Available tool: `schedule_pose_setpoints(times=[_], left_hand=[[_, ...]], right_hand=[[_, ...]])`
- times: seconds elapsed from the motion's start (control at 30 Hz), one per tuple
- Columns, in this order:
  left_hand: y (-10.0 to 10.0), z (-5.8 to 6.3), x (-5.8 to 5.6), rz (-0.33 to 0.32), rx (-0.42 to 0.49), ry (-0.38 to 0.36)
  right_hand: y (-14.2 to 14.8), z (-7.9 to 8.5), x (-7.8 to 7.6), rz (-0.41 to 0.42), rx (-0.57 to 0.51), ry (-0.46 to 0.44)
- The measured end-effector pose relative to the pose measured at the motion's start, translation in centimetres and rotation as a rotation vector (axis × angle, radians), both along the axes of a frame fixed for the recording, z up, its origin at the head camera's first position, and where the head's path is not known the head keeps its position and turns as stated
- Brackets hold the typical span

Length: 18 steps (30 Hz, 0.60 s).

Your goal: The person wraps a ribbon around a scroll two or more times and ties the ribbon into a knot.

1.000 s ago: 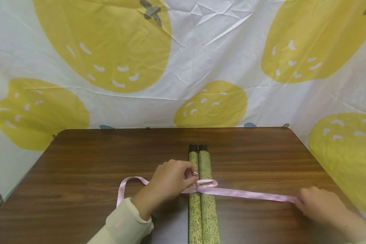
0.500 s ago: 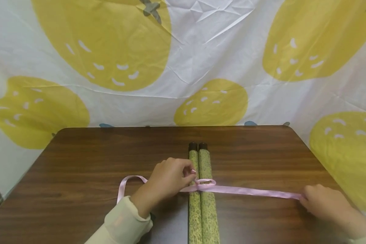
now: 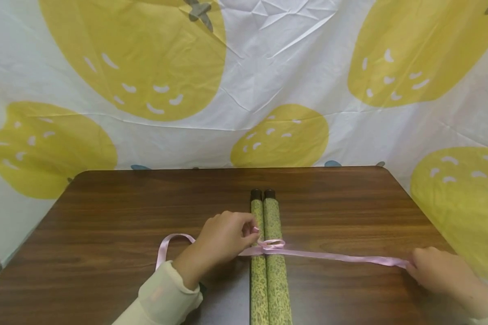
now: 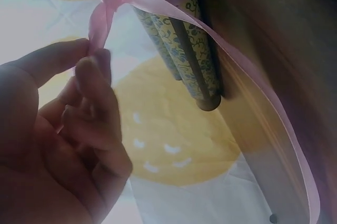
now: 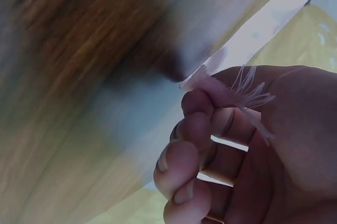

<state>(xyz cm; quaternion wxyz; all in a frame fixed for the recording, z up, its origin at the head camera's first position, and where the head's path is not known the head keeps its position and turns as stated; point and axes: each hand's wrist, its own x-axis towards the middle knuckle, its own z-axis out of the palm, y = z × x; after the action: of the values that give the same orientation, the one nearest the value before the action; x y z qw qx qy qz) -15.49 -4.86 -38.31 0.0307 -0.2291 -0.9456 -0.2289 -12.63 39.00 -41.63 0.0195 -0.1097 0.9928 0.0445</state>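
Two scrolls (image 3: 277,280), covered in patterned yellow-green cloth with dark end knobs, lie side by side on the table. A pink ribbon (image 3: 325,255) goes around both and is knotted on top, with a small loop (image 3: 273,244) at the knot. My left hand (image 3: 223,237) pinches a part of the ribbon beside the knot between thumb and fingertips, as the left wrist view shows. Far to the right, my right hand (image 3: 441,273) grips the ribbon's frayed end (image 5: 226,92), and that length runs straight from the knot.
Brown wood-grain table (image 3: 146,198) under everything. Another stretch of ribbon (image 3: 164,246) curves over the table left of my left wrist. Behind stands a white cloth (image 3: 179,144) printed with large yellow fruit.
My right hand has moved a little farther right, drawing the ribbon along. The loop at the knot has become smaller. The left hand stays nearly in place.
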Motion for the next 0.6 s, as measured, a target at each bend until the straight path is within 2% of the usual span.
schedule_pose_setpoints(times=[0.17, 0.33, 0.47, 0.6], left_hand=[[-0.2, -0.5, -0.1, 0.001, -0.062, -0.018], [-0.3, -0.8, -0.2, -0.002, -0.076, -0.025], [-0.6, -0.9, -0.4, -0.002, -0.065, -0.031], [-0.6, -1.1, -0.5, -0.004, -0.057, -0.030]], right_hand=[[-1.4, 0.3, -0.2, 0.000, -0.019, 0.080], [-5.1, 1.4, -1.1, -0.004, -0.083, 0.155], [-9.7, 1.9, -2.1, 0.075, -0.171, 0.177], [-14.1, 1.8, -2.8, 0.180, -0.270, 0.134]])
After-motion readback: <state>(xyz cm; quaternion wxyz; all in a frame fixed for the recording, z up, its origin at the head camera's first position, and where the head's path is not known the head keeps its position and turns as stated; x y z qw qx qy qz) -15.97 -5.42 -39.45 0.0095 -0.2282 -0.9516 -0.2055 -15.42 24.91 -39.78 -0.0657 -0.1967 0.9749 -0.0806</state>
